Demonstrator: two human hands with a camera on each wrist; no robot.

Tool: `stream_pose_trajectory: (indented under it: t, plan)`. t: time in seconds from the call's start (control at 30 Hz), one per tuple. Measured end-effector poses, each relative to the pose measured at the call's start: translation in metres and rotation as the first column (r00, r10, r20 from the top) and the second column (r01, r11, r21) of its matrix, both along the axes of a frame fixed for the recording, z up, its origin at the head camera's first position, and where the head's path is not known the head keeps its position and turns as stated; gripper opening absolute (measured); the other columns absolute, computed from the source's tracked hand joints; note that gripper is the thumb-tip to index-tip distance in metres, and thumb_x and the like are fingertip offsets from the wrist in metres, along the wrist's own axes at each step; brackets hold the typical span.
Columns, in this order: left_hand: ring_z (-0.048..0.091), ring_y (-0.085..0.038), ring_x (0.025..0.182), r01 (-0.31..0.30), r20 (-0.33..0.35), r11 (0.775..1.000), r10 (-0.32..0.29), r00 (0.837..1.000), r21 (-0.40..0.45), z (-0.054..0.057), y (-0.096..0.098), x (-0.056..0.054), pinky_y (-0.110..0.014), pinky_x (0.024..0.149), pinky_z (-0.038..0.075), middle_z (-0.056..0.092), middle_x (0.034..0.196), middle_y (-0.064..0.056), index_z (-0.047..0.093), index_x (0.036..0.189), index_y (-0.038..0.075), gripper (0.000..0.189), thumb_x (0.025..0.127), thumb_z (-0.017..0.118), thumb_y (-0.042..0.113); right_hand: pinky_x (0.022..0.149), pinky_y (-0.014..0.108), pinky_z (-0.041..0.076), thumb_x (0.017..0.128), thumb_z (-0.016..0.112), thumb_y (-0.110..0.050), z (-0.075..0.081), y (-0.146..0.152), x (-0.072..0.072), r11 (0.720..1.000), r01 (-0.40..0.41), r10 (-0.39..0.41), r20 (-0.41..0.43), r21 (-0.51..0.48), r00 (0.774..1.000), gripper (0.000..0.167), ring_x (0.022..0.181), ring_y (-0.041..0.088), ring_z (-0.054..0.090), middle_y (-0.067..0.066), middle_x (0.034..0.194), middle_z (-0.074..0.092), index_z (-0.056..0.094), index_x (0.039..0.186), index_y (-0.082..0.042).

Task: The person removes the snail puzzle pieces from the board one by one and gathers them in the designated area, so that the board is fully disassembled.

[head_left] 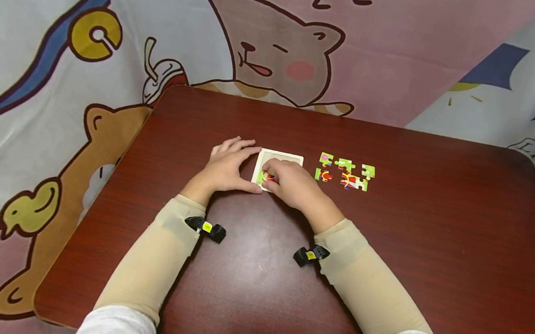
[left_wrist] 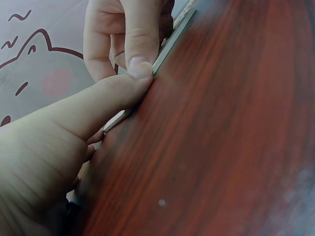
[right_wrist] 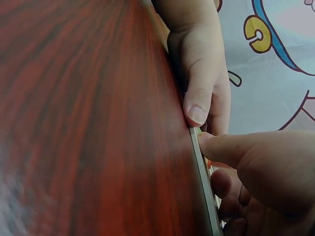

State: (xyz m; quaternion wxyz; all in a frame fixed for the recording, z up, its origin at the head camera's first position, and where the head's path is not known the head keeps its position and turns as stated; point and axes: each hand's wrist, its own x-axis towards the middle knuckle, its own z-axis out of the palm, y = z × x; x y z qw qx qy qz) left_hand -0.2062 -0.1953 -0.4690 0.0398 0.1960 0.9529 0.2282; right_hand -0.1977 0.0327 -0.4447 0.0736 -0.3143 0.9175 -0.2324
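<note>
A small square puzzle tray [head_left: 281, 153] with a pale rim lies on the table. My left hand [head_left: 225, 169] is at its left side, thumb along the near edge and index finger reaching the far left corner. Its fingers are spread and fairly straight. In the left wrist view the left thumb [left_wrist: 115, 96] presses at the tray's edge. My right hand [head_left: 294, 185] reaches over the tray with curled fingers, thumb and fingertips around a green and red puzzle piece [head_left: 268, 177] in the near left corner. The hand hides part of the tray.
Several loose puzzle pieces [head_left: 345, 164], green with red and pink details, lie to the right of the tray. The dark red wooden table [head_left: 432, 227] extends around them. A cartoon-printed cloth [head_left: 277, 42] hangs behind the table and along its left side.
</note>
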Motion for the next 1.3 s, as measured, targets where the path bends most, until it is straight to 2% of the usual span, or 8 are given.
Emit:
stream_pose_trajectory:
  t: [0.23,0.43,0.63,0.87,1.13,1.3]
  plan:
    - [0.019,-0.035,0.16,0.004,0.002,1.0,-0.004,1.0,0.005,0.0002,0.0007,-0.0007,-0.06,0.119,0.019,0.037,0.17,-0.002,0.048,0.163,0.023,0.112,0.07,0.088,0.072,0.086,0.043,0.052,0.099,0.079,-0.021,0.0002,0.0004,0.0005,1.0,0.003,-0.003,-0.007,-0.005,1.0,0.034,0.09,0.025,0.067,0.006,0.094,0.07,0.067,0.127,-0.007]
    - [0.018,-0.034,0.16,0.003,0.008,1.0,-0.003,1.0,-0.004,0.0003,0.0007,-0.0009,-0.059,0.119,0.019,0.035,0.171,-0.001,0.047,0.163,0.023,0.113,0.07,0.089,0.072,0.088,0.043,0.052,0.102,0.075,-0.023,0.0013,-0.0002,0.0,1.0,0.021,-0.021,0.014,0.012,1.0,0.032,0.093,0.025,0.067,0.004,0.095,0.07,0.065,0.129,-0.009]
    - [0.018,-0.034,0.16,0.002,0.009,1.0,-0.002,1.0,-0.003,0.0001,0.0006,-0.0008,-0.059,0.119,0.019,0.035,0.171,-0.001,0.047,0.163,0.024,0.113,0.07,0.088,0.073,0.088,0.044,0.052,0.101,0.076,-0.026,0.0019,0.0001,0.0001,0.999,0.036,-0.037,0.044,0.008,0.998,0.036,0.093,0.027,0.067,0.005,0.1,0.071,0.06,0.129,-0.009]
    - [0.018,-0.034,0.16,0.006,0.01,1.0,-0.006,1.0,0.0,0.0,0.0004,-0.0015,-0.06,0.119,0.018,0.035,0.171,-0.002,0.047,0.163,0.022,0.113,0.071,0.089,0.07,0.085,0.044,0.051,0.097,0.079,-0.033,0.001,0.0016,-0.0002,1.0,0.031,-0.031,0.046,-0.003,0.998,0.045,0.091,0.028,0.064,0.004,0.096,0.066,0.059,0.129,-0.008]
    - [0.017,-0.034,0.16,0.01,0.018,1.0,-0.01,1.0,0.002,0.0014,0.0005,-0.0012,-0.061,0.12,0.018,0.035,0.171,-0.002,0.047,0.164,0.022,0.115,0.069,0.09,0.07,0.081,0.044,0.051,0.094,0.079,-0.031,-0.0009,0.0038,-0.0009,0.999,0.031,-0.029,0.06,-0.031,0.998,0.047,0.086,0.027,0.061,0.006,0.093,0.064,0.057,0.127,-0.008]
    - [0.017,-0.033,0.16,0.005,0.022,1.0,-0.005,1.0,0.001,0.001,0.0006,-0.001,-0.06,0.12,0.018,0.035,0.171,-0.002,0.047,0.163,0.023,0.114,0.069,0.09,0.071,0.086,0.045,0.05,0.094,0.077,-0.031,-0.0028,0.0037,-0.0014,0.999,0.04,-0.04,0.068,-0.005,0.997,0.046,0.094,0.028,0.061,0.004,0.097,0.063,0.055,0.13,-0.01]
